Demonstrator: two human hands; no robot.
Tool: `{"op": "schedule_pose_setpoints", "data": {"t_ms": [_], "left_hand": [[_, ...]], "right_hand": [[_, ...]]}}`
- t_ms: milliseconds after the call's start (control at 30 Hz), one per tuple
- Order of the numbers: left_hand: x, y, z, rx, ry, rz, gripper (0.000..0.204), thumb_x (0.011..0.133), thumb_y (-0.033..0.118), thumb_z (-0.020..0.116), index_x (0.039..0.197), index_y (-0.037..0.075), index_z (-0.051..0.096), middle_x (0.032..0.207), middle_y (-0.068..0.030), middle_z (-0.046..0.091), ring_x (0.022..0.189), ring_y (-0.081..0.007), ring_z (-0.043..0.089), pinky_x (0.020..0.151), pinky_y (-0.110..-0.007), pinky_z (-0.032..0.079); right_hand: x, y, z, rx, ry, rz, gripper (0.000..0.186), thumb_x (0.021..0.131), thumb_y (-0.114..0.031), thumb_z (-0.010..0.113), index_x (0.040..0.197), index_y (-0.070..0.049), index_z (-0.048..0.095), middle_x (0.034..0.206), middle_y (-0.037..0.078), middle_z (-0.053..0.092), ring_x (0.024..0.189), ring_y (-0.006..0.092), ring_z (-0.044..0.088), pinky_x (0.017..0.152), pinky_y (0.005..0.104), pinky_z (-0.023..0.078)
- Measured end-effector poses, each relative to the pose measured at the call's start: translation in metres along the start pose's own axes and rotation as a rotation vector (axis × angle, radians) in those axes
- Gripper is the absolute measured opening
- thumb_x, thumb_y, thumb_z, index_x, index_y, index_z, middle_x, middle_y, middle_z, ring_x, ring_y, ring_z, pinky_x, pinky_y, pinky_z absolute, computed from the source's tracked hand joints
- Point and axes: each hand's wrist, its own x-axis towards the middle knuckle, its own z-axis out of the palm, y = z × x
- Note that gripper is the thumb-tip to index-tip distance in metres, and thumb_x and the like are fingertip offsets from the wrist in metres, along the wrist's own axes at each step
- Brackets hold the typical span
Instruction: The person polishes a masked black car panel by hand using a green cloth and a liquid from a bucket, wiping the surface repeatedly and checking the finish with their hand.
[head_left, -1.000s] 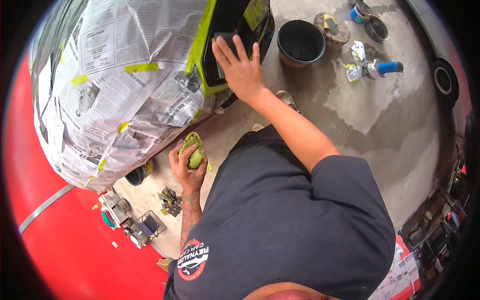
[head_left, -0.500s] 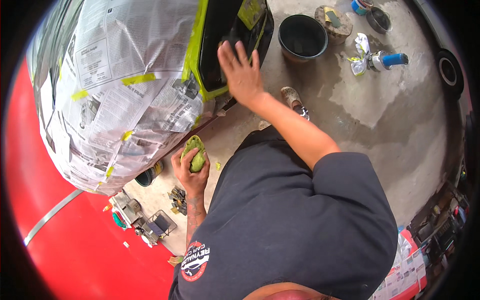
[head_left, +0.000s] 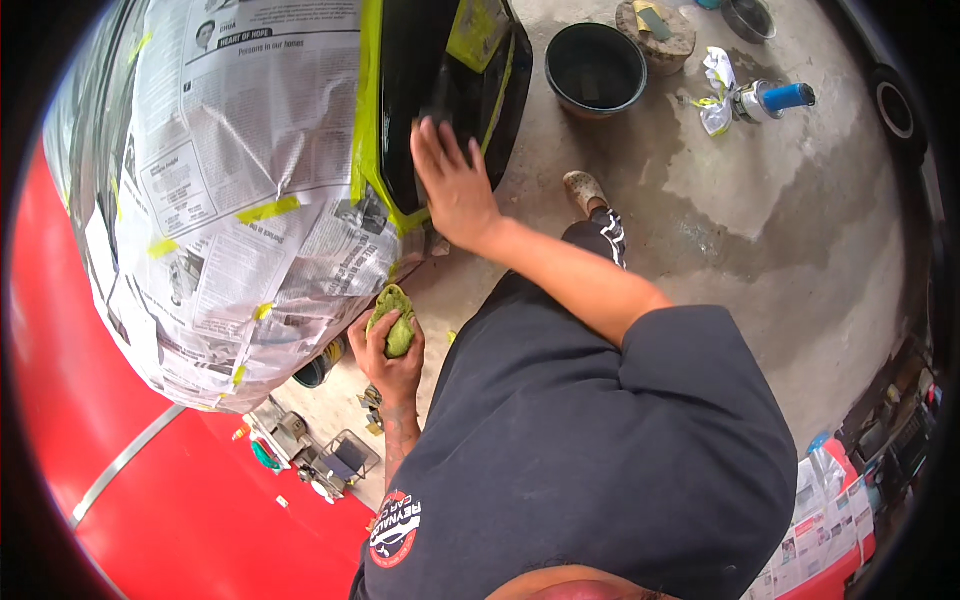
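Note:
My right hand [head_left: 457, 190] lies with fingers stretched out against a glossy black panel [head_left: 405, 130] of a car. Whether anything thin is under its fingertips is hidden. Yellow-green masking tape [head_left: 370, 110] borders this panel, and newspaper [head_left: 240, 140] covers the bodywork to its left. Lower down, my left hand [head_left: 390, 365] is closed around a bunched yellow-green cloth [head_left: 396, 318], just off the papered edge of the car.
A black bucket [head_left: 597, 68] stands on the wet concrete floor beyond my right hand. Near it are a round block [head_left: 660, 35] and a blue-handled tool [head_left: 770, 98] beside white paper. Red bodywork [head_left: 200, 500] lies at lower left, with a small stool [head_left: 350, 455] close by.
My right hand has shifted slightly left and down along the black panel, fingers still extended. My left hand keeps the cloth. The whole view has moved a little.

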Motion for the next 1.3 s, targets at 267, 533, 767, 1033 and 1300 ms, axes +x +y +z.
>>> {"op": "schedule_pose_setpoints", "data": {"t_ms": [267, 533, 767, 1033, 1300], "left_hand": [[0.017, 0.013, 0.001, 0.020, -0.008, 0.015, 0.036, 0.073, 0.000, 0.083, 0.105, 0.006, 0.069, 0.107, -0.0182, 0.065, 0.099, -0.0342, 0.064, 0.089, -0.043, 0.051], [0.027, 0.022, 0.007, 0.004, 0.013, -0.034, 0.039, 0.071, 0.002, 0.085, 0.106, 0.008, 0.069, 0.108, -0.0169, 0.064, 0.105, -0.0368, 0.061, 0.091, -0.046, 0.051], [0.040, 0.035, 0.007, 0.010, 0.054, -0.016, 0.040, 0.070, 0.002, 0.085, 0.106, 0.008, 0.069, 0.108, -0.0174, 0.063, 0.103, -0.0364, 0.061, 0.089, -0.046, 0.051], [0.052, 0.039, 0.016, -0.012, 0.057, -0.044, 0.040, 0.070, 0.002, 0.086, 0.106, 0.008, 0.069, 0.108, -0.0179, 0.062, 0.102, -0.0362, 0.061, 0.089, -0.045, 0.051], [0.048, 0.033, 0.015, 0.022, 0.110, -0.039, 0.038, 0.073, 0.006, 0.084, 0.107, 0.010, 0.069, 0.107, -0.0184, 0.061, 0.099, -0.0375, 0.061, 0.085, -0.046, 0.052]], "right_hand": [[0.104, 0.063, -0.039, -0.178, 0.250, 0.042, 0.083, 0.087, -0.008, 0.057, 0.162, -0.008, 0.022, 0.167, 0.013, 0.027, 0.150, 0.0399, 0.032, 0.113, 0.0664, 0.031], [0.006, 0.010, -0.014, -0.256, 0.002, -0.285, 0.067, 0.093, -0.023, 0.052, 0.158, -0.019, 0.037, 0.166, 0.002, 0.033, 0.149, 0.0289, 0.035, 0.112, 0.0691, 0.029], [0.124, 0.053, -0.071, -0.537, 0.160, -0.134, 0.069, 0.092, -0.019, 0.056, 0.158, -0.014, 0.036, 0.165, 0.007, 0.033, 0.148, 0.0319, 0.035, 0.111, 0.0681, 0.032], [0.022, 0.003, -0.039, -0.237, -0.090, -0.352, 0.065, 0.094, -0.020, 0.052, 0.157, -0.014, 0.039, 0.166, 0.004, 0.032, 0.151, 0.0281, 0.032, 0.114, 0.0676, 0.028], [0.118, 0.020, -0.083, -0.437, -0.054, -0.237, 0.074, 0.088, -0.017, 0.056, 0.158, -0.005, 0.034, 0.166, 0.013, 0.031, 0.152, 0.0325, 0.031, 0.113, 0.0642, 0.032]]}}
